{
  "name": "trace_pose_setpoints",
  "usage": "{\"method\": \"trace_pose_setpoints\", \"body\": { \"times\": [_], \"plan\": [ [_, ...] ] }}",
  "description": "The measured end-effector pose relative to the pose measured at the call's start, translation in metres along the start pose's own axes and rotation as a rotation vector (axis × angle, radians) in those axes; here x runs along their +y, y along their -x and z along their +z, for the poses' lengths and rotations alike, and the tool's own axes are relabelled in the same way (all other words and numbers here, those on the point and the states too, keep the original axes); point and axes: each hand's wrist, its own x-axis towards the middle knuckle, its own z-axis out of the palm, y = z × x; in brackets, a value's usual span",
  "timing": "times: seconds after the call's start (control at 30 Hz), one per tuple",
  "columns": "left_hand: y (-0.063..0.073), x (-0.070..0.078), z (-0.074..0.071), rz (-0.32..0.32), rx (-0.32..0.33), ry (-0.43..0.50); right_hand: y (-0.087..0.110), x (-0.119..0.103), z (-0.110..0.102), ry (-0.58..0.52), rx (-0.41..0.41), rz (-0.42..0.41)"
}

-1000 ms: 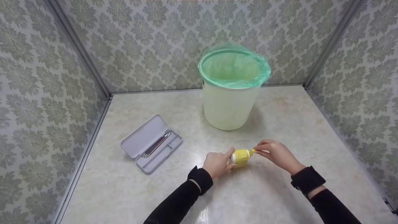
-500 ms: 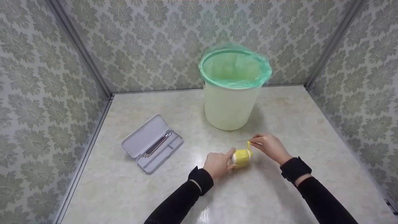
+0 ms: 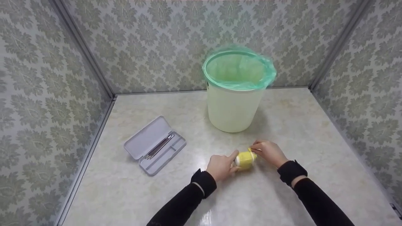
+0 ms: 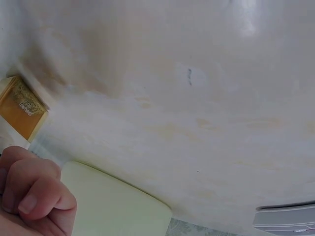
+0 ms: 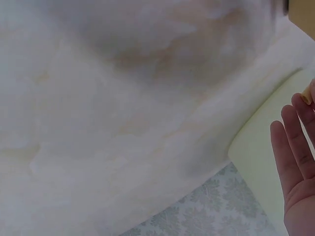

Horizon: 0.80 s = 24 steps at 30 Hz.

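Low over the table, the left hand grips a small yellow and white hand-crank pencil sharpener lying on its side. Its right end carries a thin yellow crank handle, whose knob the right hand pinches between thumb and forefinger. In the left wrist view, the sharpener's printed orange-yellow side shows beyond the curled fingers. From the right wrist, the other fingers of the right hand appear fairly straight, with the crank knob at the fingertips.
Behind the hands stands a pale waste bin with a green bag over its rim. To the left lies an opened grey pencil case holding several pencils. Patterned walls close in the table on three sides.
The crank handle has swung from pointing right, up toward the bin, then lower and nearer the sharpener's body. The right hand has followed it leftward; the left hand has stayed in place.
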Motion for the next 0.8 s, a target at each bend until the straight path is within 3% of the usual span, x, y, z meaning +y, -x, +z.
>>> {"method": "trace_pose_setpoints", "body": {
  "times": [0.53, 0.8],
  "plan": [
    [0.000, -0.001, -0.001, -0.014, -0.022, -0.008, 0.028, 0.005, 0.022, -0.087, -0.034, -0.043],
    [-0.003, 0.000, -0.004, -0.005, -0.043, 0.049, 0.033, 0.007, 0.017, -0.147, -0.083, 0.009]
  ]
}}
